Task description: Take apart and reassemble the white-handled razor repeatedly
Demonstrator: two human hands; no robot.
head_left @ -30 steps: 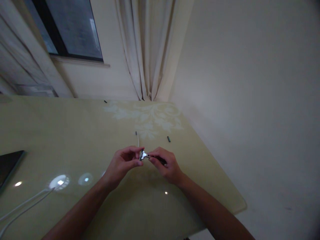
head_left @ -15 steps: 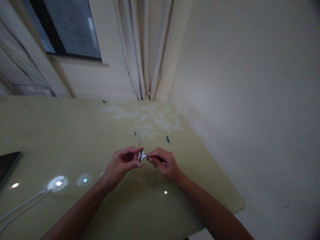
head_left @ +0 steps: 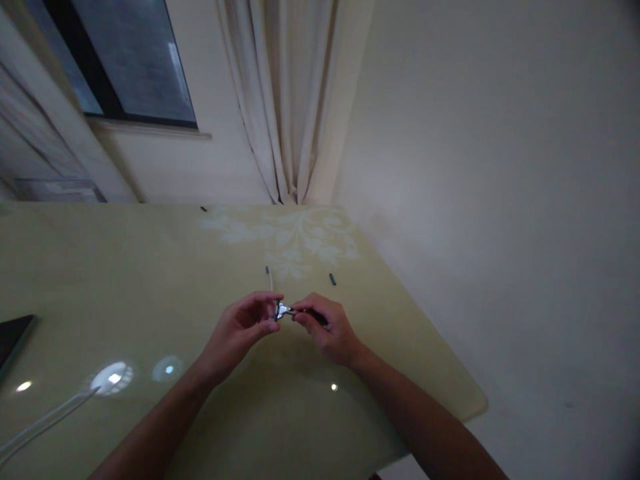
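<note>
Above the table, both of my hands hold what looks like a razor (head_left: pixel 283 310), with a silvery neck and a dark crosswise head. My left hand (head_left: pixel 245 323) pinches the two ends of the head between thumb and fingers. My right hand (head_left: pixel 325 327) is closed round the dark handle (head_left: pixel 318 317), which is partly hidden by the fingers. Just beyond my left fingers lies a thin white piece with a grey tip (head_left: pixel 267 271); its near end is hidden. A small dark strip (head_left: pixel 333 279) rests on the table past my right hand.
The pale table (head_left: pixel 125 267) has a rounded right corner and runs up to the wall and curtain (head_left: pixel 285 100). Another small dark piece (head_left: pixel 203 209) lies at its far edge. A dark flat object (head_left: pixel 15 339) and white cables (head_left: pixel 55 415) are at left.
My view has shifted slightly, so the table and window sit a little differently in it. Both hands keep their hold; the razor's head appears turned slightly.
</note>
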